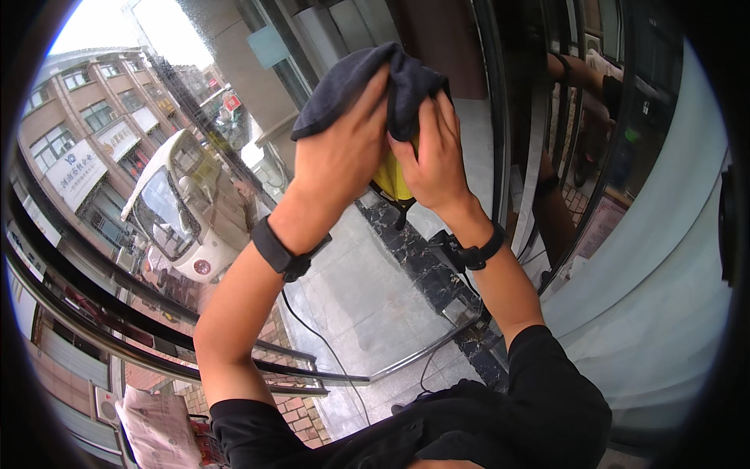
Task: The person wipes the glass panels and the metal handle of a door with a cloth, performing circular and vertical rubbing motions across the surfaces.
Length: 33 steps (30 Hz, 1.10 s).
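Both hands are raised in front of me on one cloth (345,82), dark grey on top with yellow fabric (396,177) showing below. My left hand (343,149) lies against its left part, the fingertips hidden in the grey folds. My right hand (430,152) grips the right side, its thumb towards the left hand. A small black loop (402,218) hangs under the yellow part. Behind the cloth is a glass pane (345,275) in a dark frame; whether the cloth touches the glass I cannot tell. Black straps with small devices circle both wrists.
Metal door rails (146,366) curve along the lower left. A black cable (319,334) hangs from the left wrist. Beyond the glass stands a white three-wheeled vehicle (176,211). Dark reflective glass (577,146) and a pale curtain (650,305) are at right. A covered seat (158,428) shows lower left.
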Tool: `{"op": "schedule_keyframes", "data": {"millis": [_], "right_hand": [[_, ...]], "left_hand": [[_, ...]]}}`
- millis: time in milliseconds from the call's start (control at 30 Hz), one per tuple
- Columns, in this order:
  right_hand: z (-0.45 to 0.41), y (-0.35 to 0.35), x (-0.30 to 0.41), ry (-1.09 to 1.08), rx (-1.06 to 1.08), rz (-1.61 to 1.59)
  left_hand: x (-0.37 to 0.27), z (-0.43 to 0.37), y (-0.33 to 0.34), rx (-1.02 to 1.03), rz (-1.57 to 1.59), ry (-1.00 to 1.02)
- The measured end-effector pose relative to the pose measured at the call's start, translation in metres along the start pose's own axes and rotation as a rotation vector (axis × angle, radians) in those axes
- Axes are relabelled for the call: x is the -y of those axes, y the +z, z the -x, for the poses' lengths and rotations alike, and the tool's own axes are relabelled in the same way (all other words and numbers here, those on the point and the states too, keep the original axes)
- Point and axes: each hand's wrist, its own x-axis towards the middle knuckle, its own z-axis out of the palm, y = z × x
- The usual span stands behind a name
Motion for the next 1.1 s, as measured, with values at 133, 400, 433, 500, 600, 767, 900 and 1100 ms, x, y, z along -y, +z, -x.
{"op": "schedule_keyframes", "data": {"millis": [133, 400, 433, 500, 600, 767, 900, 1100], "right_hand": [[-0.046, 0.002, -0.001, -0.064, -0.075, 0.035], [0.015, -0.008, -0.002, 0.058, 0.063, -0.067], [0.035, -0.009, -0.001, 0.073, 0.116, -0.107], [0.077, -0.003, 0.007, 0.138, 0.191, -0.160], [0.113, 0.002, 0.002, 0.075, 0.325, -0.087], [0.047, 0.029, 0.016, -0.084, 0.208, 0.017], [-0.054, 0.060, 0.075, -0.330, 0.061, -0.057], [-0.033, 0.088, 0.133, -0.390, 0.141, -0.091]], "left_hand": [[0.019, -0.033, -0.016, -0.089, 0.048, -0.045], [-0.012, -0.002, -0.009, 0.040, 0.138, -0.108], [-0.021, 0.014, -0.007, 0.104, 0.140, -0.114], [-0.034, 0.052, -0.008, 0.242, 0.184, -0.111], [-0.036, 0.099, -0.010, 0.276, 0.151, -0.150], [0.025, 0.112, -0.043, 0.126, -0.062, -0.321], [0.080, 0.105, -0.074, 0.020, -0.166, -0.505], [0.074, 0.155, -0.064, -0.140, -0.219, -0.635]]}}
